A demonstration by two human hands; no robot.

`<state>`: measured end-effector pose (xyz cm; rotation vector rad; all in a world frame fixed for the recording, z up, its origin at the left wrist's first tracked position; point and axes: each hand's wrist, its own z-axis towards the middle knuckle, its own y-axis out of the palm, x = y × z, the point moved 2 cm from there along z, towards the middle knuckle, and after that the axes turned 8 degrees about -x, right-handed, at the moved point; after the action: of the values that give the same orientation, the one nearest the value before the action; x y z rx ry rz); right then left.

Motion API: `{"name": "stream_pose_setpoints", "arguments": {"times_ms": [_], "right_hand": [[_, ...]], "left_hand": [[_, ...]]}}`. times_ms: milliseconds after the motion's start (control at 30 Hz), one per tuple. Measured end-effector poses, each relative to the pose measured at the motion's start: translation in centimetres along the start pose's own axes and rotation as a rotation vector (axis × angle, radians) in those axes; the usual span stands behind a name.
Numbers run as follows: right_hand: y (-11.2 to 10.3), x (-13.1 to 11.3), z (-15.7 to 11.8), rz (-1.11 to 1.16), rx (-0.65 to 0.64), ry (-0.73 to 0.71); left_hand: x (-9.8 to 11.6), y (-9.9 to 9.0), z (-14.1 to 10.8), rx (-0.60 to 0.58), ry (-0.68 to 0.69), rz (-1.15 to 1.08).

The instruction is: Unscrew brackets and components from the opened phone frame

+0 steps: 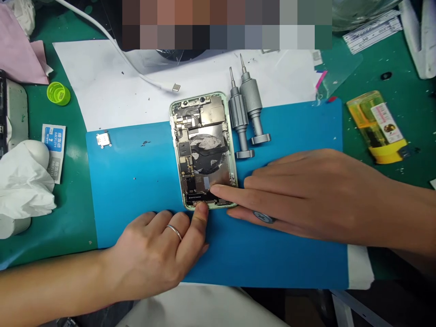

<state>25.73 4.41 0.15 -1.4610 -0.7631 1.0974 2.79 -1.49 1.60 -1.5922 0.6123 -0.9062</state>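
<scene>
An opened smartphone [207,159] with a pale green frame lies face up on the blue mat [136,181], its circuit board and inner metal parts bare. At its bottom edge, my left hand [160,247] presses with the index fingertip; the other fingers are curled. My right hand [299,195] reaches in from the right, its index fingertip on the phone's lower inside and its thumb by the lower right corner. Its remaining fingers are folded. Two grey precision screwdrivers, one slim [238,113] and one thicker [252,97], lie right beside the phone. What sits under the fingertips is hidden.
A small metal part [103,139] and tiny screws [146,143] lie on the mat's left. Above runs a white cable [136,72] over white paper [102,81]. A yellow lighter [378,127] lies right; a green cap [58,93] and crumpled tissue [25,181] lie left.
</scene>
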Motion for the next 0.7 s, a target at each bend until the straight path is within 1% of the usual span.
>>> {"name": "stream_pose_setpoints", "arguments": {"times_ms": [100,300,433,700], "right_hand": [[-0.02,-0.31,0.15,-0.004,-0.020,0.008],[0.14,-0.55,0.12,-0.029,-0.036,0.076],[0.24,-0.42,0.07,-0.029,-0.051,0.073],[0.30,-0.13,0.07,0.021,0.008,0.037]], "left_hand": [[0.01,-0.02,0.00,-0.002,-0.003,-0.002],[0.31,0.01,-0.01,-0.012,-0.020,0.047],[0.42,0.04,-0.10,-0.010,-0.017,0.044],[0.32,0.26,-0.09,-0.002,-0.014,0.036]]}}
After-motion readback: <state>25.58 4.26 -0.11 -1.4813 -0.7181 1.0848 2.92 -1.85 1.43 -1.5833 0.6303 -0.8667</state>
